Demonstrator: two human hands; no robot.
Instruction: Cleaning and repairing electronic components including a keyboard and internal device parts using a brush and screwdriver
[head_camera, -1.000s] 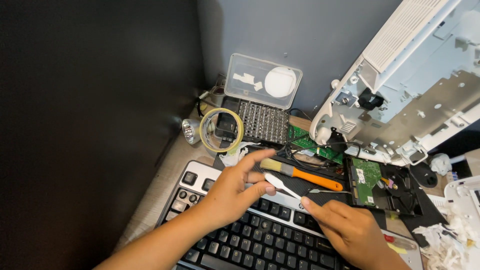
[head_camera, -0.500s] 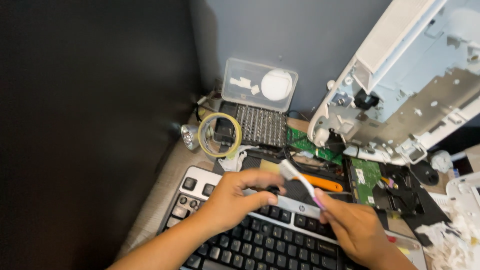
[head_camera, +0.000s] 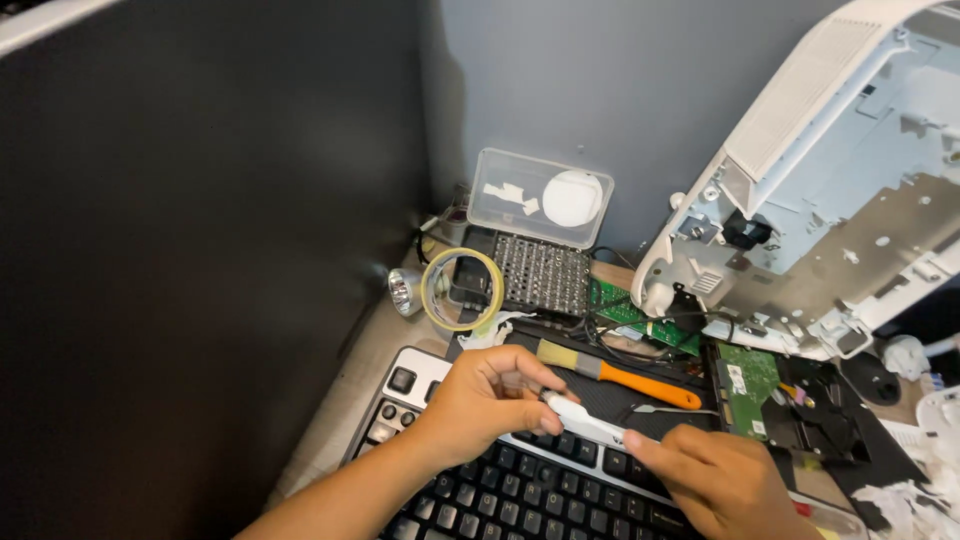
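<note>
A slim white plastic tool (head_camera: 588, 424) lies across the top edge of a black-keyed keyboard (head_camera: 500, 495) with a silver frame. My left hand (head_camera: 485, 400) pinches its left end with thumb and fingers. My right hand (head_camera: 718, 482) holds its right end, fingers curled over it. Both hands hover over the keyboard's upper rows. Just behind them lies a brush with an orange handle (head_camera: 625, 377) on a black mat.
A tape roll (head_camera: 462, 289), a small flashlight (head_camera: 403, 291) and an open screwdriver bit case (head_camera: 538, 240) stand at the back. A green circuit board (head_camera: 748, 375) lies right. A tilted white device chassis (head_camera: 830, 200) fills the upper right. A dark panel (head_camera: 200, 250) walls the left.
The white tool was tilted upward in my right hand half a second ago; now it lies flat between both hands. My left hand has closed onto its left end.
</note>
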